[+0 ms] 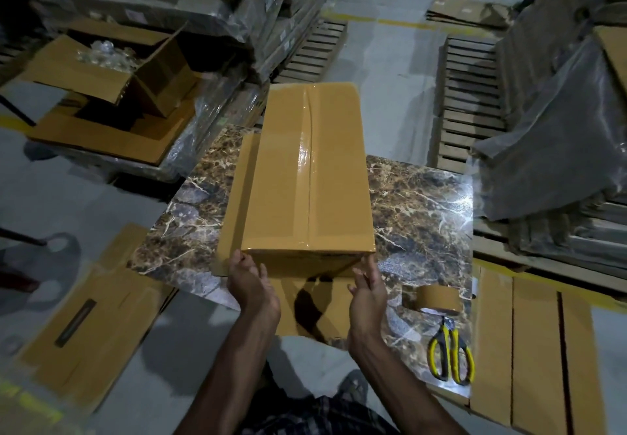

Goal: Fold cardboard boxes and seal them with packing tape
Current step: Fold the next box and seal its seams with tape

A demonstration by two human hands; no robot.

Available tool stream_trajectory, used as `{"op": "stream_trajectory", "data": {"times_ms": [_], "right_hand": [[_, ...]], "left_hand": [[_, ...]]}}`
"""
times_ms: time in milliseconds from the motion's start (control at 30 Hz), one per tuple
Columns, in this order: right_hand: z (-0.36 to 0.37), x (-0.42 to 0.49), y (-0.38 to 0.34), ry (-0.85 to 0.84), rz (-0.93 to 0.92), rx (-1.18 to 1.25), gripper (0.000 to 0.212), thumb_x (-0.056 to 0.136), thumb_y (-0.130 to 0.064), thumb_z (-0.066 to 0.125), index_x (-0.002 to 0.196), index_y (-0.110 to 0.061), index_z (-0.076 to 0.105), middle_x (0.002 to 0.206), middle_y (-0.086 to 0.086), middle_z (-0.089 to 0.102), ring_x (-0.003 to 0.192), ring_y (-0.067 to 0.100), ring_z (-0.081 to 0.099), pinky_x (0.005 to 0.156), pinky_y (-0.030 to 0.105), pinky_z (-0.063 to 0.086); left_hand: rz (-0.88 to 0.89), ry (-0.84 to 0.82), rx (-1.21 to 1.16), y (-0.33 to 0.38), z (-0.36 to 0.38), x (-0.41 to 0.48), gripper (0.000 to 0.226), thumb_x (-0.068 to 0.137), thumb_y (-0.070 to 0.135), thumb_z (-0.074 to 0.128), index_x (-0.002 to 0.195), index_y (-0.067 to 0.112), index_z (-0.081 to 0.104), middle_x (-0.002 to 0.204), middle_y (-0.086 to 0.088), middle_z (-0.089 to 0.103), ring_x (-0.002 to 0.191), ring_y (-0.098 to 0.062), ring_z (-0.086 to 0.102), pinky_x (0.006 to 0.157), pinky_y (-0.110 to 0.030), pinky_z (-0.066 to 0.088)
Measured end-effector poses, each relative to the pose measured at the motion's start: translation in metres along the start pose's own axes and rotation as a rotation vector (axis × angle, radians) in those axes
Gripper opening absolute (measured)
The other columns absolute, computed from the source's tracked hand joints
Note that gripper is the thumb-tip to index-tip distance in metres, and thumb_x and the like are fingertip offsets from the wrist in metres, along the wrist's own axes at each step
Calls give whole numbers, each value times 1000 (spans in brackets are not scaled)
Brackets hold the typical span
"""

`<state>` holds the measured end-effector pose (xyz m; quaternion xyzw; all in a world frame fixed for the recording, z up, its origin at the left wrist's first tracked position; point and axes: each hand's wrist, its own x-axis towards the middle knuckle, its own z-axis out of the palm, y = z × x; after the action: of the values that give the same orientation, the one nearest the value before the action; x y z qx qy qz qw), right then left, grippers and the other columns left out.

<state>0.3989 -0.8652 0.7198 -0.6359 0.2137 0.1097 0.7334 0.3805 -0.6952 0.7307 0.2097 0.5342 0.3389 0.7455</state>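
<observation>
Your left grip [252, 282] and right grip [368, 288], both released, touch the near edge of the taped cardboard box [305, 170] on the table [424, 204].

Yellow-handled scissors [446, 329] lay closed near the right front corner of the marble-patterned worktop [424, 204], which stood on a grey floor [51, 197] among wooden pallets [470, 95] and tall stacks wrapped in plastic film [556, 129], with a yellow line [403, 22] painted farther back.
</observation>
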Motion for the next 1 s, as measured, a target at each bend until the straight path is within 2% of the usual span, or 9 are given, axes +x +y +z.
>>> {"op": "stream_trajectory", "data": {"times_ms": [67, 133, 233, 333, 467, 600, 700, 833, 1000], "right_hand": [[-4, 4, -2, 146, -43, -51, 31, 100, -8, 62, 111, -32, 77, 116, -9, 75, 113, 14, 67, 99, 44, 56], [-19, 10, -5, 215, -180, -167, 30, 97, -2, 64, 95, -30, 75, 104, -3, 76, 103, 22, 71, 86, 38, 59], [-53, 42, -20, 40, -510, -490, 32, 98, -11, 69, 124, -28, 67, 126, 3, 68, 102, 20, 69, 79, 32, 59], [-76, 88, -43, -262, -899, -1050, 66, 94, -23, 76, 153, -30, 47, 161, -1, 41, 115, 15, 63, 78, 32, 56], [-71, 120, -65, -528, -1292, -1381, 82, 89, -22, 81, 155, -43, 37, 164, -11, 34, 112, 24, 70, 67, 38, 64], [-67, 135, -77, -664, -1324, -1436, 79, 91, -33, 77, 155, -49, 34, 159, -22, 37, 107, 18, 73, 58, 34, 62], [-65, 137, -85, -708, -1314, -1508, 73, 92, -43, 74, 154, -50, 36, 157, -25, 39, 98, 11, 75, 51, 31, 59], [-62, 141, -97, -782, -1318, -1586, 72, 92, -49, 71, 154, -52, 35, 155, -24, 41, 85, 10, 76, 53, 30, 59], [-54, 144, -114, -859, -1315, -1646, 74, 92, -41, 76, 154, -52, 37, 154, -24, 42, 77, 10, 76, 45, 28, 54]], "left_hand": [[0, 27, -42, 1, 3, -4, 42, 108, 8, 44, 149, 3, 51, 149, -20, 55, 136, -29, 56, 101, -34, 46], [-34, -11, -47, 6, 0, -2, 40, 109, 8, 43, 148, 0, 49, 149, -21, 54, 124, -26, 61, 97, -34, 50], [-47, -114, 114, 14, -16, 7, 41, 104, -1, 47, 145, -1, 50, 143, -23, 57, 105, -26, 70, 87, -33, 54], [414, -133, 700, 34, -38, 19, 55, 89, -11, 58, 139, 11, 60, 134, -11, 66, 102, -24, 69, 81, -32, 51], [1090, -696, 1227, 61, -54, 73, 71, 85, 0, 56, 152, 20, 52, 156, -3, 52, 140, -21, 52, 106, -42, 50], [1352, -1178, 1297, 81, -41, 105, 43, 97, 22, 60, 138, 14, 66, 153, -5, 55, 132, -20, 62, 102, -44, 56], [1429, -1303, 1296, 89, -27, 119, 44, 94, 28, 73, 135, 14, 68, 148, -2, 60, 127, -17, 65, 96, -44, 60], [1327, -1511, 1506, 114, -22, 137, 86, 79, 14, 90, 154, 26, 50, 163, 9, 42, 141, -10, 52, 110, -36, 51], [1370, -1580, 1461, 123, 6, 136, 58, 83, 0, 84, 134, 23, 69, 147, 10, 57, 117, -15, 71, 86, -42, 64]]}}
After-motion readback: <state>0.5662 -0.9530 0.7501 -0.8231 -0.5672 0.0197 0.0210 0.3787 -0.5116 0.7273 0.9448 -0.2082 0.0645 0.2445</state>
